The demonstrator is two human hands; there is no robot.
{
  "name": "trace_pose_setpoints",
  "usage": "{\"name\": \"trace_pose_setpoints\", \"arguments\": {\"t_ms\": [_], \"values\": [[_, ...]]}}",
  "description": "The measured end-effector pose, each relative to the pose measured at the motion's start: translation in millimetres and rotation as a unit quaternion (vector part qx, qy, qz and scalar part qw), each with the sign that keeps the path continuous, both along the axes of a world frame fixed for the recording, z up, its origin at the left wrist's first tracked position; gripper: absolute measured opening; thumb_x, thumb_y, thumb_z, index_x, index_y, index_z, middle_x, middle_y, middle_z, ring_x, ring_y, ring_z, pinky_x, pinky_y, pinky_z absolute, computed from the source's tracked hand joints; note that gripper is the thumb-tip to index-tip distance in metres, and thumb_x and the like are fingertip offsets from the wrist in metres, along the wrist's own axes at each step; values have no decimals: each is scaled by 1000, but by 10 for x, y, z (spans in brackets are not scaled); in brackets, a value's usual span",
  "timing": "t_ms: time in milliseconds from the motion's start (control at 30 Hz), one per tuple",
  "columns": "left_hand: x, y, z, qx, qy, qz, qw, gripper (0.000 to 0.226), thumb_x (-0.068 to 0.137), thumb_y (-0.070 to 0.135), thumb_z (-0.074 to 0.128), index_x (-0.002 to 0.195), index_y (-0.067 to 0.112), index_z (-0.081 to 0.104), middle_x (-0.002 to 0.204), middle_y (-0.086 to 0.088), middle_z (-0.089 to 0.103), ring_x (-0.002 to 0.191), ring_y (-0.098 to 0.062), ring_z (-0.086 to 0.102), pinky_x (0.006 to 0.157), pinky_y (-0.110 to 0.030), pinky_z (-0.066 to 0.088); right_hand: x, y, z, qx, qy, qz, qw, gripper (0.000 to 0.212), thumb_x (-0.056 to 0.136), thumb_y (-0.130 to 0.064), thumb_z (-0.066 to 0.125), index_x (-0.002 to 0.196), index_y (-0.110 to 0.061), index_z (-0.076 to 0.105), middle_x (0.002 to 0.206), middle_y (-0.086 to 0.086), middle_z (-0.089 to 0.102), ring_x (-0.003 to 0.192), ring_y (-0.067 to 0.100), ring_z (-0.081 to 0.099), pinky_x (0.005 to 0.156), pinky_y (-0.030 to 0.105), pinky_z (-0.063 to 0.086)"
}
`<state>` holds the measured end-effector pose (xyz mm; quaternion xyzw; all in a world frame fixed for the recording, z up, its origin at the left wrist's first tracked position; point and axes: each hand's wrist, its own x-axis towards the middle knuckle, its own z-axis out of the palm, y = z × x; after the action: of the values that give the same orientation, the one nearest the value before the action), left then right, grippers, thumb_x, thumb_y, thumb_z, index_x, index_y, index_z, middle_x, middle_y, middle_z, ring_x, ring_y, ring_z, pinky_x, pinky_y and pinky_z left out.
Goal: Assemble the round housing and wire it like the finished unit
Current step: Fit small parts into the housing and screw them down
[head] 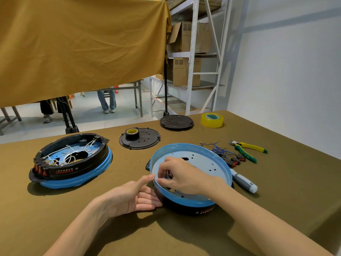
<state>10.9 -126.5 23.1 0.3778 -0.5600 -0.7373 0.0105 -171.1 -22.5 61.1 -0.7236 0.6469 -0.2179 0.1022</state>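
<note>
The round housing (203,159), a blue pan with a pale perforated floor on a black base, is tilted up toward me at the table's centre. My left hand (136,196) braces its near-left wall from outside, fingers straight beneath and thumb on the rim. My right hand (180,174) reaches inside over the rim and pinches something small at the near-left edge; the item itself is hidden. The finished unit (72,159), black ring on a blue base with white wires inside and red switches on its side, lies at the left. A bundle of blue wires with switches (223,154) lies behind the housing.
A black perforated cover (145,141) carries a roll of dark tape (132,133). Farther back lie a black round lid (176,122) and a clear tape roll (212,120). Yellow-green pliers (247,149) and a grey screwdriver (243,182) lie at the right. Shelving stands beyond.
</note>
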Motion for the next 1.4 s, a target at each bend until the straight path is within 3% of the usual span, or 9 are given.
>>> {"name": "trace_pose_setpoints", "arguments": {"t_ms": [300, 500, 667, 767, 867, 1100, 1167, 1267, 1400], "values": [[-29, 43, 9, 5, 9, 32, 999, 83, 73, 62, 69, 121, -5, 62, 111, -23, 75, 103, -30, 75, 82, -34, 63, -211, 189, -52, -101, -24, -99, 990, 13, 96, -30, 64, 109, -27, 64, 107, -10, 56, 96, 5, 50, 91, 32, 46], [-136, 87, -19, 41, 29, 136, 989, 73, 87, 56, 68, 121, -7, 59, 104, -26, 75, 94, -33, 77, 81, -42, 64, -816, 505, -22, -201, -27, -361, 910, 14, 99, -19, 59, 110, -18, 67, 108, -1, 61, 100, 19, 60, 93, 44, 50], [-184, 107, -53, 51, 70, 183, 979, 76, 69, 50, 82, 117, -4, 57, 101, -25, 76, 92, -34, 77, 73, -40, 65, -1177, 790, -224, -16, 55, -500, 864, 28, 103, -30, 46, 124, -16, 56, 127, 13, 58, 118, 34, 56, 97, 44, 44], [-188, 115, -95, 37, 83, 200, 976, 78, 62, 47, 85, 115, -3, 57, 100, -25, 76, 90, -34, 77, 67, -38, 65, -1178, 886, -304, 140, 96, -480, 861, 34, 99, -37, 52, 127, -17, 53, 129, 12, 56, 118, 31, 57, 94, 41, 49], [-191, 95, -140, 24, 85, 210, 974, 78, 60, 47, 85, 113, -4, 58, 101, -26, 75, 89, -34, 77, 67, -39, 65, -1157, 949, -289, 139, 106, -476, 862, 19, 100, -32, 52, 113, -18, 53, 122, 8, 60, 109, 28, 61, 77, 35, 46], [-240, 42, -214, 7, 85, 206, 975, 82, 58, 51, 83, 112, -4, 56, 87, -23, 76, 80, -33, 77, 56, -36, 63, -1024, 1081, 23, -122, -49, -468, 874, 19, 100, -30, 60, 110, -15, 64, 107, 6, 65, 93, 25, 63, 79, 40, 55], [-240, 21, -222, 11, 86, 201, 976, 83, 57, 50, 84, 113, -4, 56, 89, -24, 76, 81, -34, 77, 56, -37, 63, -923, 1058, 127, -196, -118, -421, 878, 16, 96, -29, 69, 108, -19, 64, 104, 0, 67, 92, 15, 63, 75, 31, 55], [-225, 1, -219, 21, 90, 188, 978, 83, 57, 47, 86, 114, -5, 56, 91, -25, 76, 83, -36, 77, 56, -38, 63, -759, 987, 261, -249, -204, -350, 880, 21, 88, -29, 80, 102, -22, 67, 97, -11, 68, 91, 1, 64, 67, 14, 53], [-177, -5, -219, 31, 102, 161, 981, 78, 61, 43, 88, 114, -5, 56, 95, -26, 76, 89, -36, 77, 62, -38, 63, -558, 829, 386, -304, -302, -287, 857, 27, 80, -30, 87, 99, -22, 70, 93, -8, 71, 89, 4, 67, 67, 21, 60]]}}
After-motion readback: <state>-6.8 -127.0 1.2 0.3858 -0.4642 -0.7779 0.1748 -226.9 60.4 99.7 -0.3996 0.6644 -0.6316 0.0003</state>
